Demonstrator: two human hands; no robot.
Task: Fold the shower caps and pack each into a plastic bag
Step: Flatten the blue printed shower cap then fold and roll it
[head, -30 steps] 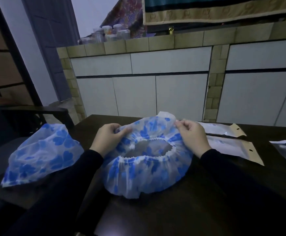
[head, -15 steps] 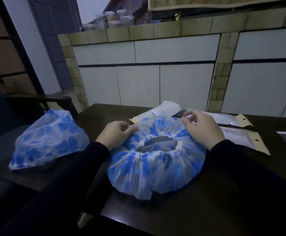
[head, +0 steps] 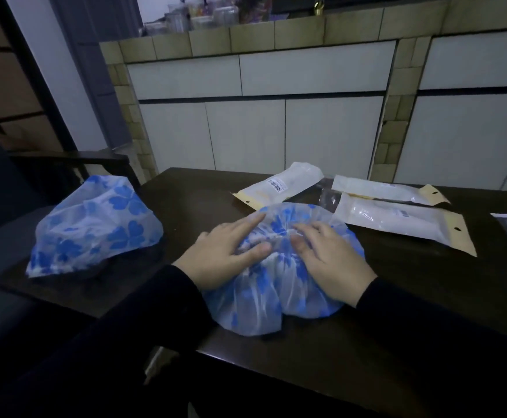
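A blue-flowered shower cap (head: 279,285) is lying on the near part of the dark table (head: 397,342), gathered toward its middle. The left hand (head: 228,257) is resting flat on its left side, fingers straight, gripping nothing. The right hand (head: 330,260) is pressing on its right side with relaxed fingers, likewise gripping nothing. A second shower cap (head: 95,227) is sitting well apart at the table's left corner. Three plastic bags are lying beyond the hands: one (head: 279,185) just behind the cap, two (head: 387,190) (head: 403,224) to the right.
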